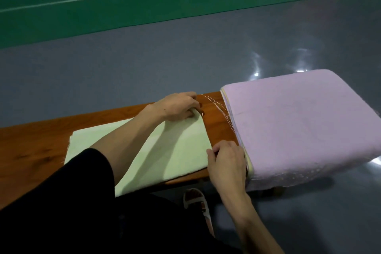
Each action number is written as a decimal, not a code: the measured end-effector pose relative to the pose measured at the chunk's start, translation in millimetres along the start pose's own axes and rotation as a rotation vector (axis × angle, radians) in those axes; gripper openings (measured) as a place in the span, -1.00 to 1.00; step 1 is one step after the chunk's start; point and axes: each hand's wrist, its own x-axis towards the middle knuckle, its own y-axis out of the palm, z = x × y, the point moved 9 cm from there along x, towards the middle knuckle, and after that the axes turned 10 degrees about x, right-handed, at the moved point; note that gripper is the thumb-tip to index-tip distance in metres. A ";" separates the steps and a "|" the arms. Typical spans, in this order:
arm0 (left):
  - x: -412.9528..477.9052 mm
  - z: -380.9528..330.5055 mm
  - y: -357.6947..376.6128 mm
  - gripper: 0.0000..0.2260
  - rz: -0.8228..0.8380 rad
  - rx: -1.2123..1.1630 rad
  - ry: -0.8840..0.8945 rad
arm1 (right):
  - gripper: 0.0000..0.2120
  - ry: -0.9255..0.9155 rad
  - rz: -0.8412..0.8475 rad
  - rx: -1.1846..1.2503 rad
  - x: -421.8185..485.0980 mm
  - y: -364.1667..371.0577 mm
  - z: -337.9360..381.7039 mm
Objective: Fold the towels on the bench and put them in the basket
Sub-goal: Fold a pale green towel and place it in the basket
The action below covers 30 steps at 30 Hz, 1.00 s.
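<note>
Lilac towel (299, 119) tops a big stack at the right end of the bench (31, 146), likely still to fold; no basket in view. Green towel (175, 150) lies flat beside it, mid-fold: left hand (177, 107) pinches its far corner, right hand (226, 161) grips the near one.
</note>
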 end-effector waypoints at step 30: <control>-276.9 206.1 41.1 -0.74 -0.235 -0.664 -0.899 | -0.78 0.107 0.427 1.015 -126.9 184.5 140.6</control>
